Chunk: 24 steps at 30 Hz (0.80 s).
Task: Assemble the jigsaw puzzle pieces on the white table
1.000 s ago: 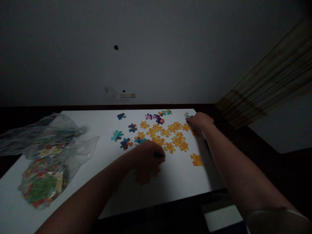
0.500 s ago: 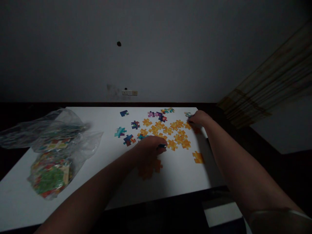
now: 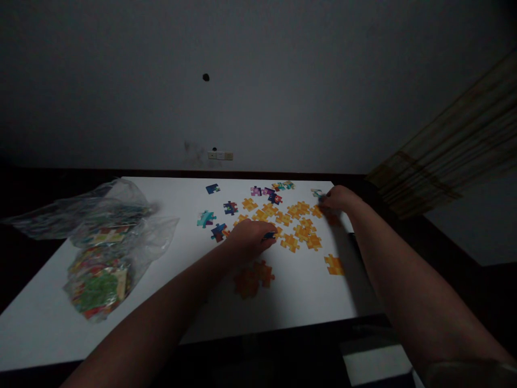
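Near the white table's (image 3: 307,293) far right corner, the right hand (image 3: 338,199) touches a pale cardboard jigsaw piece (image 3: 316,192) — grip unclear, and a nudge could tip it off the edge; the left hand (image 3: 250,237) pinches a dark-blue piece (image 3: 269,235).

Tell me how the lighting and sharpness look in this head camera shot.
Head view: dim, underexposed; the white table is brightest; the left hand, pinching a dark piece, shadows the orange pieces below it; the plastic bags look soft.
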Available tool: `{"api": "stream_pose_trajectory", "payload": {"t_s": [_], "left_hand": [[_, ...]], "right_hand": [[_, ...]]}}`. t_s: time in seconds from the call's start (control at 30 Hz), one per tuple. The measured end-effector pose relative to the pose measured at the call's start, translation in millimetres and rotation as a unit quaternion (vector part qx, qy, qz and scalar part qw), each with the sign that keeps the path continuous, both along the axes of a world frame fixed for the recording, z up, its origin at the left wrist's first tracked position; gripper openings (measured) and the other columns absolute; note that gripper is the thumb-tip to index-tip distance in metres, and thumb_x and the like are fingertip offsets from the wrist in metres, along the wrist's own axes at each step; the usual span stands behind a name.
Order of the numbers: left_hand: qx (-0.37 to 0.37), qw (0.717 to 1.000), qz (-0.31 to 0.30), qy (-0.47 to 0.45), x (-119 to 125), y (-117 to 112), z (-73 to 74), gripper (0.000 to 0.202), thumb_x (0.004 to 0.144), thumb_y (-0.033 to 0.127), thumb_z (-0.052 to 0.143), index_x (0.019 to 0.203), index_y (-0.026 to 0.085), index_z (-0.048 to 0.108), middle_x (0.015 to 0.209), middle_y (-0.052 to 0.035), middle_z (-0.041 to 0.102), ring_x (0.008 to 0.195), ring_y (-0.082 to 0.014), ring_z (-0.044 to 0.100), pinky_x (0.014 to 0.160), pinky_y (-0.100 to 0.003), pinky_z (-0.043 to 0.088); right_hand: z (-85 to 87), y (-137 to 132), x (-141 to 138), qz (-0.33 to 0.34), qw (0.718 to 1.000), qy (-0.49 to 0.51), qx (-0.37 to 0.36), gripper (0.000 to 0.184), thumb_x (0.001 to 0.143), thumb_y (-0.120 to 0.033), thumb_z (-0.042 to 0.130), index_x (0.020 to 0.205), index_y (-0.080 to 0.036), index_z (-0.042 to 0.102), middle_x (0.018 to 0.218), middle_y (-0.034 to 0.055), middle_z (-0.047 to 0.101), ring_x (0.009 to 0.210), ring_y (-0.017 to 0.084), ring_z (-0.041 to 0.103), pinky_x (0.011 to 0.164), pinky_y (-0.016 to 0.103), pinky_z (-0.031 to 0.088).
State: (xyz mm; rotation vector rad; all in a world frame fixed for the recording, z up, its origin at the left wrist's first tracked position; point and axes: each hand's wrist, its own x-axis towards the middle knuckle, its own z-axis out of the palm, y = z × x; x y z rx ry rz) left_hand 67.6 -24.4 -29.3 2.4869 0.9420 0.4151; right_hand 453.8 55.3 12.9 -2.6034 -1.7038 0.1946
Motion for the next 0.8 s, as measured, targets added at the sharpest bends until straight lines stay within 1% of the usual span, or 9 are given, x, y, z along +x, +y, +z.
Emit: {"api": "stream_pose_trajectory", "payload": {"t_s": [0.13,0.2,0.23,0.27,0.33,0.4,0.47,0.57,0.8], "left_hand": [[-0.008,1.0,0.021,-0.008,0.5,0.6,-0.6,0.036,0.107,0.032,0.07,0.141,0.024,0.077,0.139,-0.0133,0.084,0.126,-0.0348,0.08,0.114,-0.053,0.058],[0.014,0.999,0.042,-0.022,0.6,1.4,1.0,0.037,0.103,0.031,0.073,0.139,0.022,0.078,0.139,-0.0153,0.083,0.129,-0.037,0.077,0.116,-0.057,0.056],[0.032,0.997,0.058,-0.045,0.5,2.0,2.6,0.037,0.101,0.032,0.075,0.137,0.021,0.078,0.139,-0.0164,0.082,0.131,-0.0383,0.074,0.118,-0.06,0.054],[0.046,0.993,0.077,-0.082,0.4,2.7,4.7,0.038,0.098,0.033,0.077,0.134,0.02,0.078,0.139,-0.0172,0.081,0.133,-0.0392,0.072,0.12,-0.062,0.052],[0.023,0.975,0.106,-0.195,-0.4,3.9,10.3,0.037,0.095,0.038,0.078,0.128,0.02,0.079,0.135,-0.0166,0.081,0.132,-0.0375,0.07,0.119,-0.061,0.053],[-0.109,0.934,0.102,-0.324,-1.5,4.3,16.9,0.035,0.098,0.048,0.072,0.119,0.021,0.08,0.122,-0.0145,0.084,0.116,-0.0317,0.076,0.104,-0.052,0.061],[-0.275,0.863,0.073,-0.417,-2.2,3.0,23.4,0.041,0.1,0.058,0.068,0.11,0.02,0.08,0.105,-0.0119,0.083,0.093,-0.0244,0.077,0.083,-0.039,0.062],[-0.39,0.798,0.043,-0.457,-1.7,-2.6,30.5,0.045,0.087,0.061,0.085,0.102,0.019,0.08,0.086,-0.0065,0.08,0.071,-0.0165,0.069,0.065,-0.029,0.054],[-0.431,0.782,0.041,-0.448,3.6,-15.3,34.5,0.031,0.074,0.038,0.099,0.091,0.023,0.078,0.084,-0.0021,0.081,0.071,-0.0149,0.073,0.067,-0.029,0.06]], "right_hand": [[17.9,-13.0,-8.3,-0.021,0.999,0.017,0.022,0.021,0.085,-0.041,0.09,0.094,-0.021,0.09,0.092,0.0129,0.084,0.088,0.029,0.078,0.073,0.036,0.056],[25.5,-28.4,-29.2,-0.021,0.995,0.048,0.084,0.031,0.094,-0.053,0.08,0.097,-0.024,0.09,0.09,0.0115,0.083,0.081,0.027,0.075,0.068,0.037,0.053],[27.9,-37.9,-44.9,-0.012,0.978,0.127,0.167,0.033,0.095,-0.054,0.078,0.092,-0.024,0.09,0.083,0.0107,0.081,0.072,0.025,0.07,0.064,0.036,0.051],[29.2,-48.2,-63.3,0.019,0.944,0.24,0.228,0.032,0.093,-0.054,0.078,0.087,-0.024,0.088,0.078,0.0085,0.078,0.067,0.022,0.065,0.062,0.035,0.049],[29.5,-69.0,-104.0,0.087,0.85,0.451,0.258,0.034,0.086,-0.056,0.084,0.074,-0.024,0.083,0.069,0.004,0.071,0.06,0.019,0.058,0.059,0.033,0.045],[29.0,-86.7,-140.8,0.135,0.771,0.575,0.239,0.036,0.081,-0.057,0.09,0.07,-0.024,0.079,0.068,0.0016,0.069,0.061,0.017,0.056,0.06,0.033,0.044],[29.1,-98.1,-165.6,0.159,0.736,0.614,0.238,0.037,0.081,-0.054,0.092,0.067,-0.024,0.078,0.066,0.0004,0.067,0.06,0.016,0.053,0.06,0.032,0.042],[28.2,-104.4,-178.4,0.172,0.722,0.625,0.241,0.033,0.083,-0.049,0.093,0.068,-0.023,0.079,0.065,-0.0001,0.068,0.06,0.015,0.052,0.058,0.031,0.04],[22.9,-112.7,-176.3,0.163,0.713,0.646,0.217,0.033,0.084,-0.049,0.091,0.066,-0.026,0.077,0.065,0.0004,0.068,0.058,0.017,0.054,0.056,0.033,0.042]]}}
